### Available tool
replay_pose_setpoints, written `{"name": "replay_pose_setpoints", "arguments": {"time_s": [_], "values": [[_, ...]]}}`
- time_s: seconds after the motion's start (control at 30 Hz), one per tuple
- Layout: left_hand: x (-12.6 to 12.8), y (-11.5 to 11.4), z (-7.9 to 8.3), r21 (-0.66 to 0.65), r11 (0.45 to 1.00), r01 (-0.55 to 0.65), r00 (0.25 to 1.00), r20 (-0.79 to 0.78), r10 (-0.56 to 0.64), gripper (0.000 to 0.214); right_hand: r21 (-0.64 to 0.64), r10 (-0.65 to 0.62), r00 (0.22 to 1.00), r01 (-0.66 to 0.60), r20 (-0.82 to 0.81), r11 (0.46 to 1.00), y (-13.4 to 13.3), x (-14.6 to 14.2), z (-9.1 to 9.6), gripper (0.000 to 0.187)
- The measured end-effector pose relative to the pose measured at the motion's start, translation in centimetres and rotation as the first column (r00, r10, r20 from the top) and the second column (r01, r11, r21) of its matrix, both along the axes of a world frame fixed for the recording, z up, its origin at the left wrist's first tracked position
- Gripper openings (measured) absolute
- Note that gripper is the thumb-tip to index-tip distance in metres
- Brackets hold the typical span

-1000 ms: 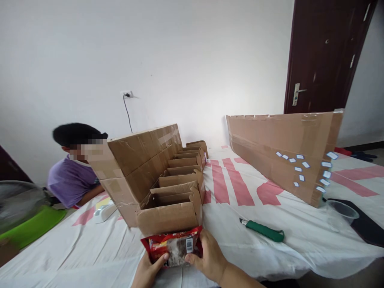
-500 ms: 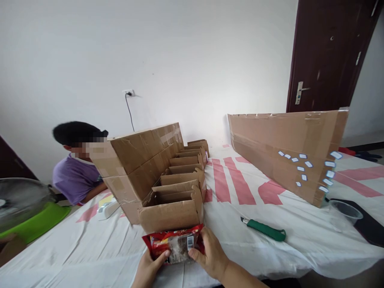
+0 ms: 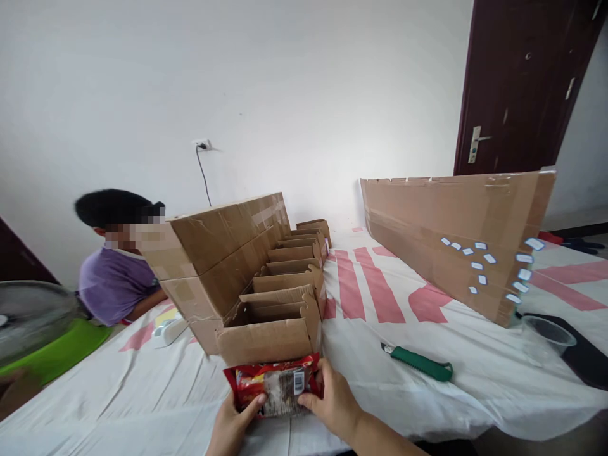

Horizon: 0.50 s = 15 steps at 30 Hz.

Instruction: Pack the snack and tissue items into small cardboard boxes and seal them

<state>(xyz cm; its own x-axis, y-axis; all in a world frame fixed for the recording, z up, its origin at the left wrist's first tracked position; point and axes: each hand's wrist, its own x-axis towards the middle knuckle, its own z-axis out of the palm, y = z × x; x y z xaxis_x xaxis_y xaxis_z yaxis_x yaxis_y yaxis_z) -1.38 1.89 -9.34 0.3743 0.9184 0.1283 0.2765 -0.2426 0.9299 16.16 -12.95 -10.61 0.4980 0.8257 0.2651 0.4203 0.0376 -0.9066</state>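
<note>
Both my hands hold a red snack packet (image 3: 275, 387) with a clear window and a barcode, low at the table's near edge. My left hand (image 3: 234, 425) grips its lower left, thumb on top. My right hand (image 3: 332, 400) grips its right side. Just behind the packet stands an open cardboard box (image 3: 266, 332), the nearest of a row of several open boxes (image 3: 297, 256) that runs away from me.
A white cloth with red stripes (image 3: 375, 291) covers the table. A green utility knife (image 3: 420, 363) lies to the right. A long cardboard panel (image 3: 456, 234) stands at the right, a clear plastic cup (image 3: 546, 339) beside it. A person in a purple shirt (image 3: 114, 285) sits at the left.
The packet and both hands have stayed at the near edge with only slight shifts. The view has tilted a little.
</note>
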Motion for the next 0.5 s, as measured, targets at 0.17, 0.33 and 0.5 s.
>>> {"name": "replay_pose_setpoints", "arguments": {"time_s": [0.17, 0.33, 0.5], "values": [[0.1, -0.1, 0.3, 0.027, 1.0, 0.007, 1.0, -0.002, -0.006, 0.048, 0.067, 0.079, 0.997, -0.08, 0.01, 0.995, -0.5, 0.1, 0.9, 0.047], [0.2, -0.4, 0.6, 0.013, 1.0, 0.004, 1.0, 0.016, -0.005, 0.049, 0.126, 0.075, 0.995, -0.082, 0.057, 0.989, -0.4, 0.1, 0.4, 0.043], [0.2, -0.4, 0.5, -0.007, 1.0, -0.011, 1.0, 0.026, 0.011, 0.056, 0.146, 0.009, 0.99, -0.03, 0.144, 0.989, 0.0, 0.3, -0.2, 0.037]]}}
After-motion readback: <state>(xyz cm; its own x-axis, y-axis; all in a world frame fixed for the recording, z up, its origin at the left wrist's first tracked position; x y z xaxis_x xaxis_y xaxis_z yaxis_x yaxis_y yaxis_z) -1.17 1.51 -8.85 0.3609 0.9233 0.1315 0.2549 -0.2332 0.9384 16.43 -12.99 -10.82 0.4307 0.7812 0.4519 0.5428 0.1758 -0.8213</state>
